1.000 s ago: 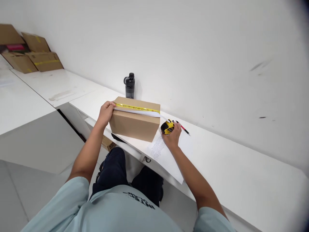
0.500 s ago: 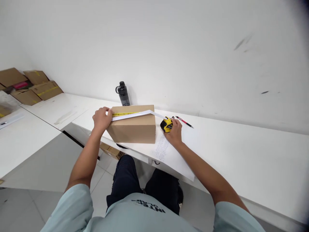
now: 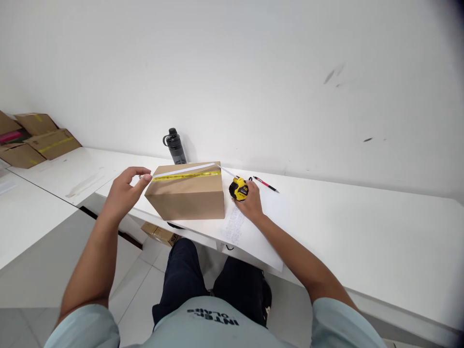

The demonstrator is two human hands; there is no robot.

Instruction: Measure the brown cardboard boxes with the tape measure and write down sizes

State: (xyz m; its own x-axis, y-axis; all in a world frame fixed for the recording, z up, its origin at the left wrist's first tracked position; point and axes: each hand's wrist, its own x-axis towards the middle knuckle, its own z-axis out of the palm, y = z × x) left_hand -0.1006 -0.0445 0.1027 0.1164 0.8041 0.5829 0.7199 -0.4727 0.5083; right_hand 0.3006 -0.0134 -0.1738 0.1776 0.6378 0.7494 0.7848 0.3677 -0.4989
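Note:
A brown cardboard box sits on the white table, a strip of yellow tape along its top. The white blade of a tape measure lies over the box top and bends down past its right edge. My right hand grips the yellow and black tape measure, just right of the box. Off the box's left end is my left hand, thumb and index finger curved with a gap between them, near the blade's end and holding nothing.
Behind the box stands a dark water bottle. A red and black pen and a handwritten paper sheet lie right of it. Several cardboard boxes are stacked at the far left; another box is below the table.
My left hand has let go of the blade's end and moved left off the box. The blade has shifted toward the back of the box top. My right hand still holds the tape measure.

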